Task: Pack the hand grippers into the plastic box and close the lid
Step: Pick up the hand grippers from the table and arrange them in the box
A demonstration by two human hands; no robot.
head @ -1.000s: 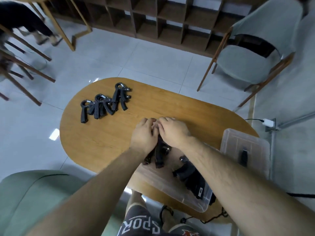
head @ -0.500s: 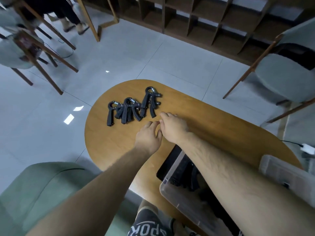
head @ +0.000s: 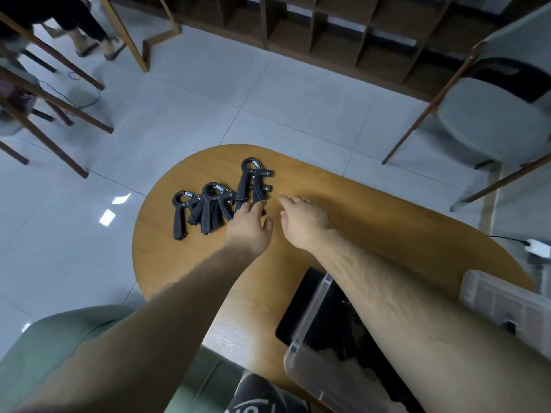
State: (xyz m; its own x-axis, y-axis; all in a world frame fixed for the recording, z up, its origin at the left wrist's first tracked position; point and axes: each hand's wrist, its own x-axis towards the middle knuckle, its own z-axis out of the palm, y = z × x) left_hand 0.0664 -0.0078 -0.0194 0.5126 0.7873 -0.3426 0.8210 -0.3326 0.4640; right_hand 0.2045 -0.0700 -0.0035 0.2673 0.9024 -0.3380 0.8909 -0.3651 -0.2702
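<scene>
Left hand (head: 249,225) now reaches the grippers (head: 208,208), loose fingers touching the nearest handle, while right hand (head: 301,223) parts from it, relaxed and empty, over the counter (head: 372,219).

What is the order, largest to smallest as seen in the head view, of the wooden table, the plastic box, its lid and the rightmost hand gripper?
1. wooden table
2. plastic box, nearer the camera and cut by the frame, so unsure against the lid
3. lid, also cut by the frame edge
4. rightmost hand gripper
</scene>
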